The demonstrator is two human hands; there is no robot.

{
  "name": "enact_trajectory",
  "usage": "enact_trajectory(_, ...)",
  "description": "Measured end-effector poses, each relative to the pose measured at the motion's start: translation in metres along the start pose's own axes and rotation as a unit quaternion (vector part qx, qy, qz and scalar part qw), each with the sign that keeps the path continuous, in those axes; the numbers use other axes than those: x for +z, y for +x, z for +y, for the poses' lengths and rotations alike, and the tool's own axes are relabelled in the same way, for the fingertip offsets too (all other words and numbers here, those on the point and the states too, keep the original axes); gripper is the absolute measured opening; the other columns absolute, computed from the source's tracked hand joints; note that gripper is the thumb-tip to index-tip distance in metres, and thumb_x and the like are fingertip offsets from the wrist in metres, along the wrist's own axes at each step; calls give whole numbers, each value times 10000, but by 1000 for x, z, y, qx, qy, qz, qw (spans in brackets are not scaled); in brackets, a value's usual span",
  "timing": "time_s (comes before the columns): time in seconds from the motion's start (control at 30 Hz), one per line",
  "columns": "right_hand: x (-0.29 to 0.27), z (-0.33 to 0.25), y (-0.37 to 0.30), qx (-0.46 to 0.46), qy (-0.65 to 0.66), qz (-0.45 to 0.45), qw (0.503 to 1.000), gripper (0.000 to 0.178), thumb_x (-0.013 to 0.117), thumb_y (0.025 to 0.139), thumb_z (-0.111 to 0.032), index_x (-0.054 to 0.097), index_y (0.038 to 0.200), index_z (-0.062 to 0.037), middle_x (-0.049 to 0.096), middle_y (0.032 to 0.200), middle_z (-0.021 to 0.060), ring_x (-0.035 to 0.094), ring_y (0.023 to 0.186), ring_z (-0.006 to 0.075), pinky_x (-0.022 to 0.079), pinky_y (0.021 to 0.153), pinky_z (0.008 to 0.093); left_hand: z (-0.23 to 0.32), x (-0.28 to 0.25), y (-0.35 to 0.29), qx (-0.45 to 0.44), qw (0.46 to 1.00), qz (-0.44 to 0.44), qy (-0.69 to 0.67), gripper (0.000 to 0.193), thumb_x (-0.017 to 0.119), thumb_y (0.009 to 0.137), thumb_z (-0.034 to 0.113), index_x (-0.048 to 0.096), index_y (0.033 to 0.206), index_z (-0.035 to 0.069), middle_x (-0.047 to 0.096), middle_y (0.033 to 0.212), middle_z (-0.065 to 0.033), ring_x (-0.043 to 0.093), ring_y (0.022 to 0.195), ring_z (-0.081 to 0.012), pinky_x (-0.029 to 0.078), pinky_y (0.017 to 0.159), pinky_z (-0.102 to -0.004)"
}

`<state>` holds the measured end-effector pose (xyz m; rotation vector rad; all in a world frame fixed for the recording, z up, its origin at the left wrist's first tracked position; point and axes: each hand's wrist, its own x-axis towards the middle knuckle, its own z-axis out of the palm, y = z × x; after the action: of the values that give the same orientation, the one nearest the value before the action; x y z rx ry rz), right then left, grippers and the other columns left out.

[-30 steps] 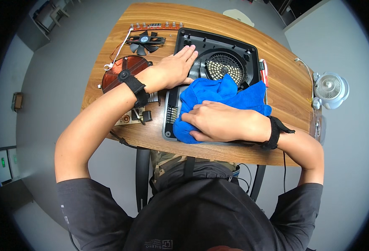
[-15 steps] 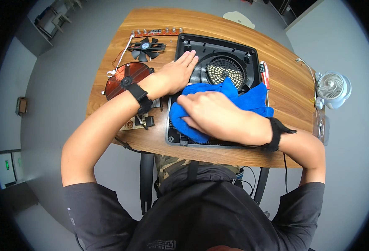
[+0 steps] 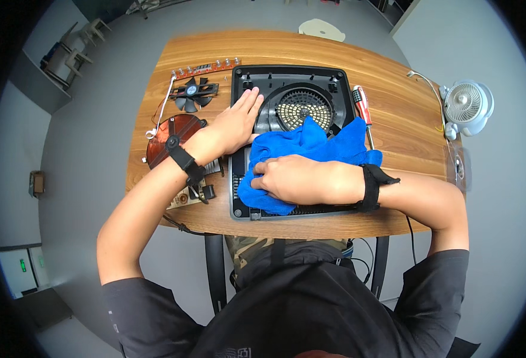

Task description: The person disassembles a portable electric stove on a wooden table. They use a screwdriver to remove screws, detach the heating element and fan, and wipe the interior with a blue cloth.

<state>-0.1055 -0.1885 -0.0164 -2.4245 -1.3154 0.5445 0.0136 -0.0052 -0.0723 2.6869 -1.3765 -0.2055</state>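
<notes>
A black plastic shell (image 3: 341, 95) with a round vent grille lies open on the wooden table in front of me. My left hand (image 3: 232, 124) rests with its fingers stretched flat along the shell's left side. A blue cloth (image 3: 310, 142) covers the near part of the shell. Over the cloth's left part, my right hand (image 3: 290, 179) presses down with bent fingers gripping the fabric. The shell's surface beneath the cloth is hidden. Just right of the shell lies a red-and-white screwdriver (image 3: 362, 104).
Left of the shell are a black fan (image 3: 193, 94), a copper coil disc (image 3: 161, 134), a strip circuit board (image 3: 206, 68) and another circuit board (image 3: 182, 198), partly behind my left forearm. A small white desk fan (image 3: 467, 102) stands at the table's right edge.
My head view has shifted, so the table sits lower in the picture. The right hand has shifted on the cloth, and its fingers lie flatter. My left hand stays on the shell.
</notes>
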Motion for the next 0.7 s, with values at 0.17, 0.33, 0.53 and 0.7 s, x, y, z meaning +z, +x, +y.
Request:
enact_trajectory(0.17,-8,0,-14,107,-122,-38,986,186,603,918,-137,664,1050,-21,697,983,193,722,904,359,588,739,452,6,-5,4,-5,1000,3,8,1016,704,908,499,218,1551,-119,165,1641,-326,206,1536,-429,280,1247,-436)
enact_trajectory(0.33,2,24,-21,76,-104,49,990,243,586,917,-157,666,1101,-21,692,1138,256,735,956,358,599,783,454,2,-2,1,-8,1000,-2,18,1012,719,904,461,205,1553,-120,150,1646,-324,205,1534,-439,305,1234,-449)
enact_trajectory(0.53,23,36,-8,6,-11,121,993,290,517,999,-177,617,1225,-25,583,1358,275,639,1167,416,538,974,483,1,-3,4,8,999,-6,41,981,723,909,404,200,1560,-110,168,1643,-324,197,1537,-442,360,1206,-455)
enact_trajectory(0.7,6,27,-1,41,-46,63,996,263,497,1003,-170,691,1103,-21,716,934,199,716,900,388,572,770,485,1,-5,1,6,999,-18,36,974,725,912,390,197,1559,-111,159,1644,-327,183,1541,-444,333,1220,-461)
